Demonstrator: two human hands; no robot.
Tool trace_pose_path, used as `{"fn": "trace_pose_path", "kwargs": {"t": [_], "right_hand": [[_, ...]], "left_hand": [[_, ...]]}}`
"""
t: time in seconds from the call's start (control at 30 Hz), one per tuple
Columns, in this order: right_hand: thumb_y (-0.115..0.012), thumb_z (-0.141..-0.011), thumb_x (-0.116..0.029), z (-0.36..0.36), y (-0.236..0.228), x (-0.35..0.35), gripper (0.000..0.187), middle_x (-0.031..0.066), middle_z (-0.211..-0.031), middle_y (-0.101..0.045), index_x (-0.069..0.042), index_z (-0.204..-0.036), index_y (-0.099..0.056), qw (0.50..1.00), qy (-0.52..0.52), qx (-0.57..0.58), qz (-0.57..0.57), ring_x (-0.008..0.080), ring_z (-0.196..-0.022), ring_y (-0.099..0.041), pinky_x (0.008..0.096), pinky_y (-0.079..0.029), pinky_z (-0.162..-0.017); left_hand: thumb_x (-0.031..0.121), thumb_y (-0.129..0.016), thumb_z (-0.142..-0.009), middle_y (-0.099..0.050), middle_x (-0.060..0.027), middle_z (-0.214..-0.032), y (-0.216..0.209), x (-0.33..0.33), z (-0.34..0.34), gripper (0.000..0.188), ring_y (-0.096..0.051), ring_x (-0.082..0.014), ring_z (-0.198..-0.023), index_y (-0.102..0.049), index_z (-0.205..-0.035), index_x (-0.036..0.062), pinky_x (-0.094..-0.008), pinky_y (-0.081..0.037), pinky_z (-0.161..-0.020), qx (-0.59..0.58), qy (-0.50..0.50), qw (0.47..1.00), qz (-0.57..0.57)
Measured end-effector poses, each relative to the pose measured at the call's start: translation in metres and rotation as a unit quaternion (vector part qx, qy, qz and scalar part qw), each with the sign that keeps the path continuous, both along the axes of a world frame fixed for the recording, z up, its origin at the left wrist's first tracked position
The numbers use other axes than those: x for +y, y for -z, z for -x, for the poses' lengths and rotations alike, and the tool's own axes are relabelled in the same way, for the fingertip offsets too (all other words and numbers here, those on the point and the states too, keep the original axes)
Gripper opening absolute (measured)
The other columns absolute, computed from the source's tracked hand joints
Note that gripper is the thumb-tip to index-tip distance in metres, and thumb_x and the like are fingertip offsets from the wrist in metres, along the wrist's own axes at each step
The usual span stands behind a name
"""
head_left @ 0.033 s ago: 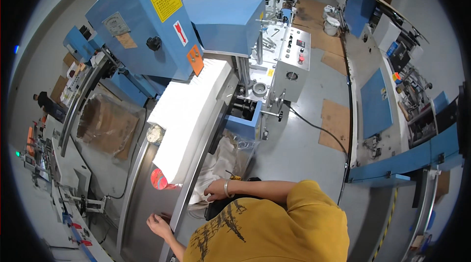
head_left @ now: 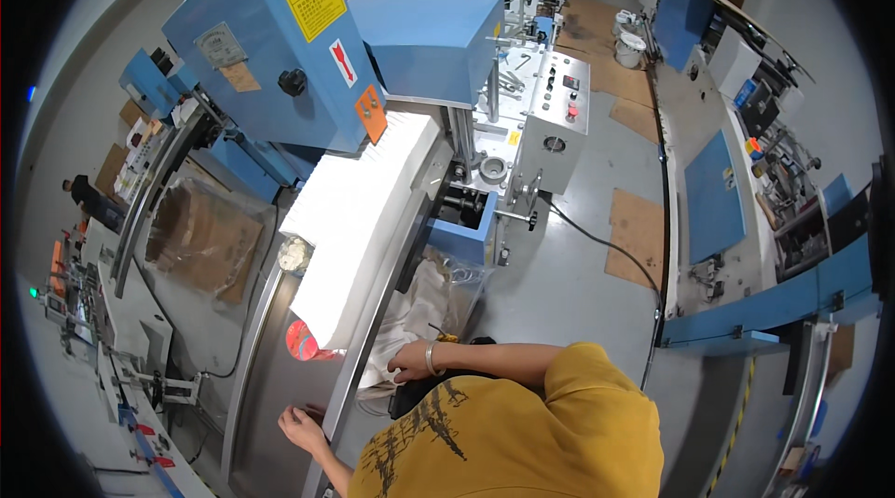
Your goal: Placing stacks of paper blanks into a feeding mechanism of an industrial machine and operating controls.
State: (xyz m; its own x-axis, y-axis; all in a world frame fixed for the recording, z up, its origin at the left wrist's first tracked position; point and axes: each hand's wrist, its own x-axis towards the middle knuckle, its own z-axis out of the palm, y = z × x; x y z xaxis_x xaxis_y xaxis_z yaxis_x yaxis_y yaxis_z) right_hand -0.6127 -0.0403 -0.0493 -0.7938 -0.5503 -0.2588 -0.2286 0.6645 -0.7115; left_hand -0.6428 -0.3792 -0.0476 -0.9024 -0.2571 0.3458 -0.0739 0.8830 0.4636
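Note:
My left hand is low over the bare metal bed of a long trough, with its fingers loosely bent, a little apart, and nothing seen in them. To the right of the trough's rail, my right hand hangs beside a white cloth; its fingers droop loosely and hold nothing that I can see. Ahead of both hands, a long stack of white sheets lies in the trough and runs up under a blue machine housing. A round red piece shows at the stack's near end.
A pale, crumpled lump sits beside the stack's left edge. A grey control box with buttons stands beyond it. A black cable crosses the floor past cardboard sheets. Another person stands far left.

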Motion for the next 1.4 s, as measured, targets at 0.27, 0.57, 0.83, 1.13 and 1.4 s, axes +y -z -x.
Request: {"fn": "trace_pose_path", "kwargs": {"t": [0.27,0.57,0.83,1.13,1.4], "right_hand": [[-0.058,-0.085,-0.040,0.001,0.002,-0.007,0.044,0.0180,-0.102,-0.065,-0.008,-0.115,-0.061,1.000,-0.010,-0.013,-0.004,0.0359,-0.095,-0.061,0.0428,-0.048,-0.082],[-0.062,-0.078,-0.029,0.000,0.015,-0.010,0.034,0.0163,-0.092,-0.067,-0.010,-0.107,-0.064,0.996,0.061,0.026,0.054,0.0357,-0.088,-0.063,0.0446,-0.049,-0.077],[-0.059,-0.077,-0.019,-0.006,0.008,-0.006,0.035,0.0135,-0.093,-0.067,-0.013,-0.112,-0.063,0.997,0.069,0.016,0.037,0.0339,-0.088,-0.063,0.0439,-0.049,-0.077],[-0.058,-0.079,-0.017,-0.006,0.003,-0.005,0.035,0.0111,-0.096,-0.068,-0.015,-0.113,-0.063,0.996,0.088,0.003,0.012,0.0316,-0.089,-0.063,0.0412,-0.050,-0.078],[-0.061,-0.080,-0.024,-0.008,0.006,-0.002,0.034,0.0128,-0.095,-0.068,-0.012,-0.112,-0.062,0.995,0.099,0.002,0.006,0.0329,-0.087,-0.063,0.0413,-0.050,-0.077]], "left_hand": [[0.012,-0.054,-0.086,-0.057,-0.0192,-0.103,0.006,-0.004,0.003,0.023,-0.056,-0.0367,-0.095,-0.063,-0.099,-0.0044,-0.0425,-0.044,-0.083,0.007,0.012,1.000,0.003],[0.013,-0.054,-0.086,-0.057,-0.0189,-0.104,0.010,-0.006,0.005,0.023,-0.056,-0.0363,-0.095,-0.062,-0.099,-0.0044,-0.0420,-0.044,-0.083,0.004,0.017,1.000,-0.013],[0.012,-0.055,-0.086,-0.057,-0.0183,-0.103,0.009,-0.004,0.006,0.022,-0.056,-0.0357,-0.094,-0.063,-0.099,-0.0042,-0.0413,-0.045,-0.083,-0.001,0.012,1.000,-0.023],[0.013,-0.055,-0.087,-0.057,-0.0178,-0.104,0.006,-0.002,0.005,0.022,-0.057,-0.0354,-0.094,-0.063,-0.099,-0.0034,-0.0411,-0.045,-0.082,0.006,0.024,1.000,-0.014],[0.016,-0.056,-0.088,-0.058,-0.0183,-0.104,0.010,-0.004,0.007,0.024,-0.057,-0.0355,-0.094,-0.064,-0.099,-0.0035,-0.0415,-0.045,-0.082,0.016,0.026,0.999,-0.009]]}}
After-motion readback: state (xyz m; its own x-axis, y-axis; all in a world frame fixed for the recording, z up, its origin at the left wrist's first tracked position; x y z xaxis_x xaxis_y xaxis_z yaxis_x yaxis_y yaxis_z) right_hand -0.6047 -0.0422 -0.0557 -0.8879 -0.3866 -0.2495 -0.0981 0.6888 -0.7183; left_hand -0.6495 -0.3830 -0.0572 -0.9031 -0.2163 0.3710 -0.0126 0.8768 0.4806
